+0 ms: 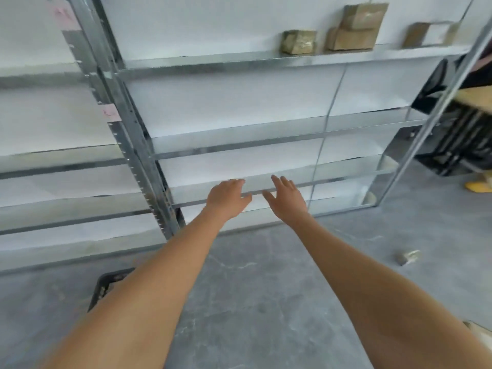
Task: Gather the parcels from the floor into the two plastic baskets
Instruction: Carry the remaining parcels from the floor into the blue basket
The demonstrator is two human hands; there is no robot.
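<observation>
Both my arms stretch forward over the grey floor toward a metal shelving rack. My left hand (228, 197) and my right hand (287, 198) hang side by side in front of a low shelf, fingers relaxed and holding nothing. A small parcel (407, 257) lies on the floor to the right. A black plastic basket (106, 284) peeks out at the lower left, mostly hidden behind my left forearm. Another pale object (480, 335) shows at the right edge, cut off by the frame.
The steel rack (239, 145) has several shelves; its top shelf carries brown cardboard boxes (354, 29). Stacked black crates (458, 139) stand at the far right behind the rack's post. A yellow shoe (478, 186) shows by them.
</observation>
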